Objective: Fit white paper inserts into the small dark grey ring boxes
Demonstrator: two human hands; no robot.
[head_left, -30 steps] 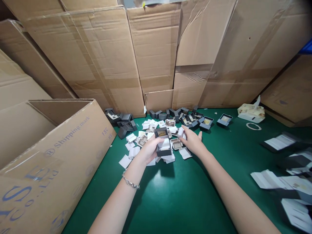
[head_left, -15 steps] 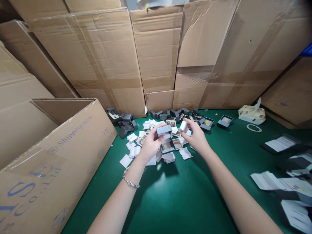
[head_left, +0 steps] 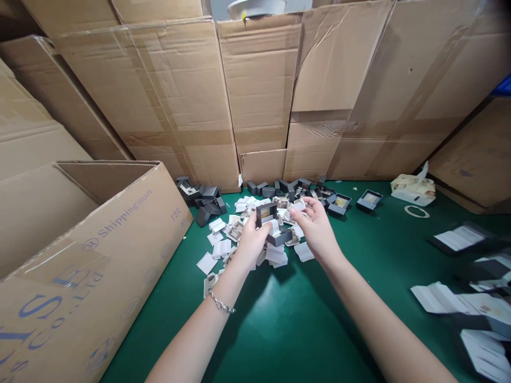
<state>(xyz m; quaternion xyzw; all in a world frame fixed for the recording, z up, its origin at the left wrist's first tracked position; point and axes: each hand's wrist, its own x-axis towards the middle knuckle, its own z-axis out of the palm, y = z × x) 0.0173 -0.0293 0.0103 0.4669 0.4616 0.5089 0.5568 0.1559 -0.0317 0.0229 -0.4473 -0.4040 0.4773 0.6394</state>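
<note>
My left hand [head_left: 254, 236] grips a small dark jewelry box [head_left: 281, 236], its lid raised and its open side showing a pale lining. Between the thumb and fingers of my right hand [head_left: 318, 226], just right of the box, is a small white insert [head_left: 298, 204], partly covered by the fingers. Beneath and around both hands lies a loose pile of white inserts and paper pieces [head_left: 222, 248]. Some pile pieces are hidden by my hands and the box.
Dark boxes [head_left: 209, 202] are heaped behind the pile, with an open one [head_left: 369, 199] further right. A large carton [head_left: 131, 229] stands at left. A tissue pack [head_left: 413, 189] and a white ring [head_left: 416, 211] lie at right, near more open boxes [head_left: 459, 236].
The jewelry box has turned in my left hand, so its lid's inside now shows. My right hand has shifted slightly left and down, with the white insert still at its fingertips.
</note>
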